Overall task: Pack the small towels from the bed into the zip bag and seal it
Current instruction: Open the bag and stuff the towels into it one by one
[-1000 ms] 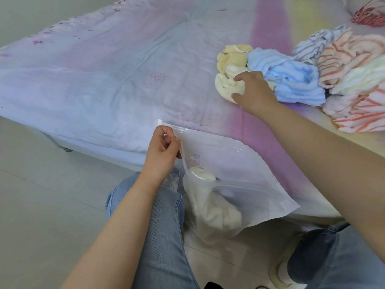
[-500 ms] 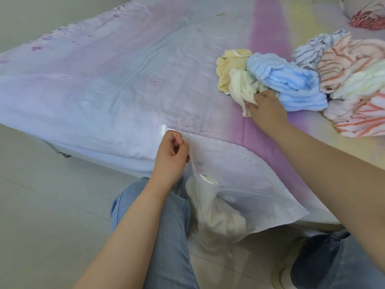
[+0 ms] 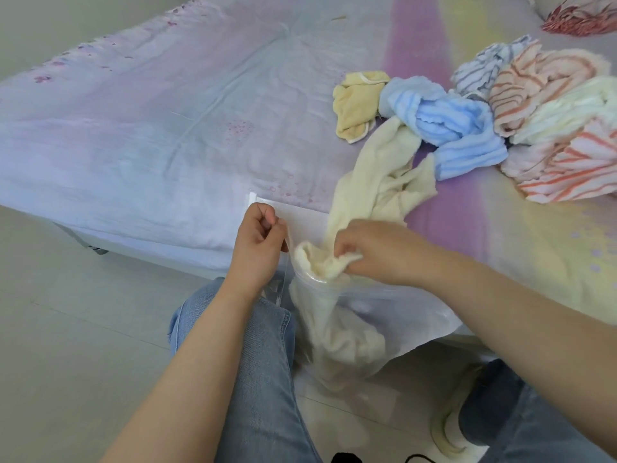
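Cream towel going into the bag

Right hand (image 3: 377, 252) gripped the cream terry towel (image 3: 377, 182) at the clear plastic zip bag's (image 3: 400, 315) mouth, left hand (image 3: 258, 242) pinching the rim; pushing down seemed next.

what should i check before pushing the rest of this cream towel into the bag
1. Left hand pinches the zip bag rim, mouth held open: ok.
2. Right hand grips the cream towel at the mouth: ok.
3. Towel's leading end inside the bag: ok.
4. Towel's tail free of the blue towel: not ok, they touch.
5. Room left in the bag: cannot tell.
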Demonstrator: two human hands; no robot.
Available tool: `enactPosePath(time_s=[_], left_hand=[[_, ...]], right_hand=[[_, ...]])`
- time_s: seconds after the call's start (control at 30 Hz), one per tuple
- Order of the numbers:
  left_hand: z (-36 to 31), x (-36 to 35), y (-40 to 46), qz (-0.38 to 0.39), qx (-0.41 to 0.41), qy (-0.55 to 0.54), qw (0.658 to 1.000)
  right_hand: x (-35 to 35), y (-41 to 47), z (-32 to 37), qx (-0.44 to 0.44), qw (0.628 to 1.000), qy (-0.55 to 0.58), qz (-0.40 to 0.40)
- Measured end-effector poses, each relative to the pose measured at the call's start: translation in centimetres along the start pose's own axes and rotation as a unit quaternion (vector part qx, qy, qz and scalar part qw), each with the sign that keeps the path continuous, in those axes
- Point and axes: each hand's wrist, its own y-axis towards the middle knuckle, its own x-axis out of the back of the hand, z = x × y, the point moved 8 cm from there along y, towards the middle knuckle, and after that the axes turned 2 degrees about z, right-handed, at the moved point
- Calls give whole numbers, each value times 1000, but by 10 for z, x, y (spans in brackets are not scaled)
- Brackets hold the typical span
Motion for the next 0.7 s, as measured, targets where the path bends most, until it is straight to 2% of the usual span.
enactPosePath(time_s=[0.07,0.27,0.3,0.33,0.4,0.43,0.47,0.5,0.53,0.6,0.63,0.7], left_hand=[[-1,-1,-1,9,-4,3,1000],[0,2,-1,13,-1,0,1000],[1,2,-1,15,2,-4,1000],[1,2,-1,18,5,-8,1000],[1,1,0,24,7,-11,1000],[2,1,0,25,8,-12,1000],[1,0,-1,25,7,-11,1000],[0,-1,-1,24,6,-10,1000],[-1,-2,-1,23,7,-9,1000],[-2,-2,-1,22,8,-6,1000],[-2,-3,-1,23,8,-5,1000],[-1,-2,-2,23,11,-3,1000]], right_hand=[[-25,6,-4,-24,995,-51,76],[-36,5,10,-24,972,137,191],[-28,3,9,-33,966,173,191],[-11,7,3,-49,969,197,144],[48,18,-29,-105,977,168,-79],[74,18,-51,-149,965,123,-175],[88,18,-73,-199,954,76,-211],[87,20,-93,-256,948,42,-184],[75,23,-114,-306,943,36,-123],[40,27,-136,-350,932,92,-34],[29,27,-138,-346,927,142,-35],[29,30,-140,-304,915,236,-123]])
